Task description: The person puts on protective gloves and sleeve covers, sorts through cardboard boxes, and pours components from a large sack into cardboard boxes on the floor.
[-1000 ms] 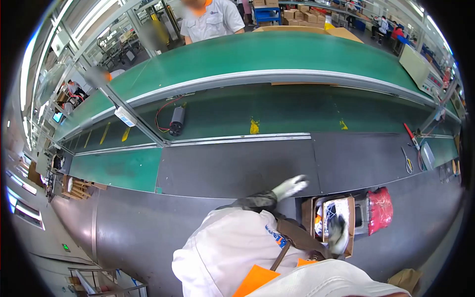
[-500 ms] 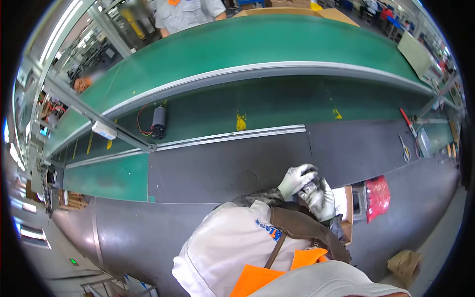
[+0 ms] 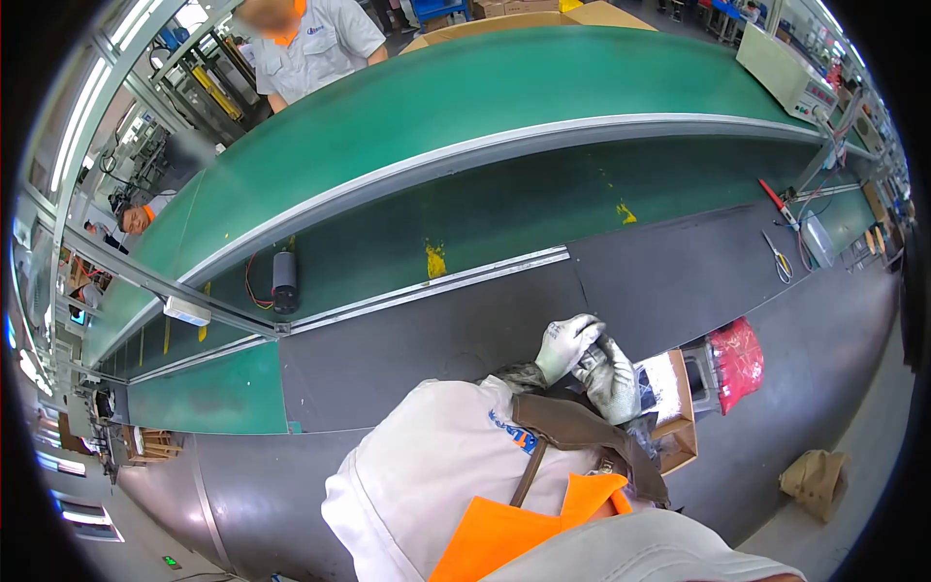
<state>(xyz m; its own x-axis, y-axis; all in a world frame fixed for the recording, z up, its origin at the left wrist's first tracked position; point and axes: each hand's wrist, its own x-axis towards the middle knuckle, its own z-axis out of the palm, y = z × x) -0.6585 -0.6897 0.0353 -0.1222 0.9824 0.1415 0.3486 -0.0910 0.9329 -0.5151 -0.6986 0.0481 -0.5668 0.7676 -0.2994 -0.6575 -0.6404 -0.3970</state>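
Observation:
My left hand point(image 3: 567, 346), in a white glove with grey smudges, is raised over the front of the dark work mat point(image 3: 436, 330). Its fingers are bent together in a pinch against my right hand point(image 3: 611, 384), whose glove is also smudged grey. The right fingers curl in towards the left fingertips. Whatever sits between them is too small and covered to make out. Close beside the right hand is an open cardboard box point(image 3: 683, 435), with white and dark contents partly visible.
A motor with red wires point(image 3: 284, 282) stands on the lower green shelf point(image 3: 359, 262). Scissors point(image 3: 777, 258) and a red-handled tool point(image 3: 773, 198) lie at the right. Past the box is a red plastic package point(image 3: 737, 357). Another person point(image 3: 325, 48) is across the upper belt point(image 3: 465, 97).
My view has turned, so the bench appears shifted left and tilted. Both hands stay together, with the right fingers looking straighter than before. More of the cardboard box shows.

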